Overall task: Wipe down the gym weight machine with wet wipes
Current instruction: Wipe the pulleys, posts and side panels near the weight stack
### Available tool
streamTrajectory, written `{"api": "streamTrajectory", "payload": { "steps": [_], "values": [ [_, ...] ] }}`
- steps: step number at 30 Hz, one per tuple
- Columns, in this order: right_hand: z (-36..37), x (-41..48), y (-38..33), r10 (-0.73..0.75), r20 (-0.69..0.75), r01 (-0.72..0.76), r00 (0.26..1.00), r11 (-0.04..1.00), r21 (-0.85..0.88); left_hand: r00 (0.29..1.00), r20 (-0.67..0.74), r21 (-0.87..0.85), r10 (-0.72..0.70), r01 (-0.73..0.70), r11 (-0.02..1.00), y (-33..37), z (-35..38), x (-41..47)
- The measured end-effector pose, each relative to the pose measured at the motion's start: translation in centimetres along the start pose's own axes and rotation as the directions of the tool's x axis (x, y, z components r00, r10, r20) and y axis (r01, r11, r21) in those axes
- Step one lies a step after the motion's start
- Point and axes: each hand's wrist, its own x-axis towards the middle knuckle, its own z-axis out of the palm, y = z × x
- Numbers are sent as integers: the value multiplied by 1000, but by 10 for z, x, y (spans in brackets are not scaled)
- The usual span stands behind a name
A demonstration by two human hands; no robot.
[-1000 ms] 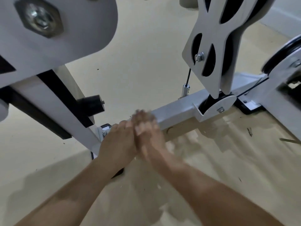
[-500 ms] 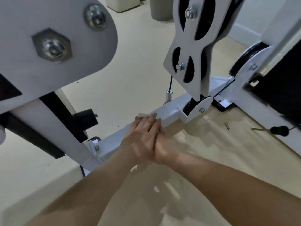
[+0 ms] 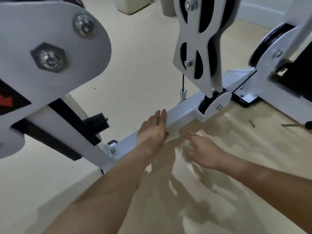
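While I lean low over the weight machine [image 3: 67, 137], my left hand [image 3: 152, 130] lies flat on top of its base beam [image 3: 182, 112], palm down. The fingers [image 3: 163, 115] are straight and held close together, pointing away from me along the beam, and they curl around nothing. Whether a wipe lies under that palm I cannot tell; the white next to my hand may be cloth or just the painted steel. My left forearm reaches in from the lower left, crossing the near edge of the beam.

My right hand [image 3: 202, 149] is apart from the beam, on its near side and low over the floor [image 3: 135, 56], palm down. Its fingers [image 3: 190, 136] are loosely spread and hold nothing; they are blurred, so I cannot say if they touch the floor.

The beam is a white square tube lying on the beige floor, running from near left to far right. At its far end a rounded white pulley cover [image 3: 217, 102] sits on it, and above that hangs a white pulley bracket [image 3: 195, 39] with black cut-outs. A thin black cable [image 3: 183, 80] drops to a silver fitting beside the beam. Upper left, close to my head, is a big rounded white plate [image 3: 50, 31] with a hex bolt [image 3: 49, 58].
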Motion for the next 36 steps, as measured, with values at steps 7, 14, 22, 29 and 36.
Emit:
{"api": "streamTrajectory", "payload": {
  "steps": [7,14,22,29,36],
  "values": [
    [-4,21,-12,183,82,-200,980,845,496,940,84,100,-330,322,942,-41,-5,-47],
    [16,31,-10,218,152,-260,964,654,711,889,159,170,-430,405,898,-34,-13,-42],
    [3,14,18,278,117,-267,953,596,757,954,-3,42,-300,300,953,25,-8,29],
    [-6,-9,42,377,172,-355,910,497,792,957,-238,25,-166,177,984,89,8,95],
    [-17,-3,32,408,186,-356,894,393,848,967,-44,-27,-250,249,968,31,-2,43]
  ]
}}
